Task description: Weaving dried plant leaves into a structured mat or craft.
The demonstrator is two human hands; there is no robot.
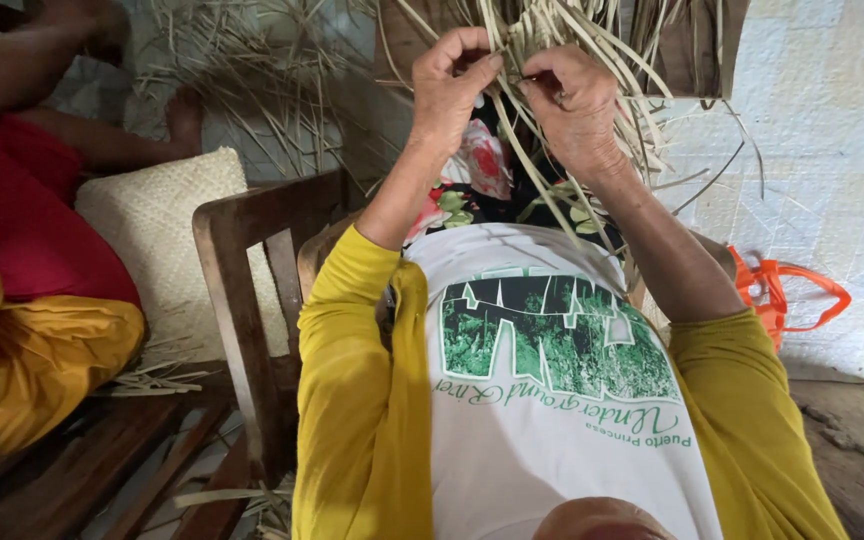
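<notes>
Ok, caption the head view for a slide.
Both hands, left hand and right hand, pinch pale dried leaf strips above a wooden chair.

Soft daylight is brightening the pale wall point(832, 150) at right; shadows are gathering lower left, and edges are bending.

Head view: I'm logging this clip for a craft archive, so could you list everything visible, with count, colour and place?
Dried leaf strips: many, pale straw, top centre, hanging from the work held up
Loose strips: a pile, pale straw, floor at upper left
Woven mat piece: one, cream, left of the chair
Wooden chair: one, dark brown, centre left
Bag handles: one bag, orange, right, by the wall
Another person: one, red and yellow clothing, left edge
Left hand: pinching strips, top centre
Right hand: pinching strips beside it
</notes>
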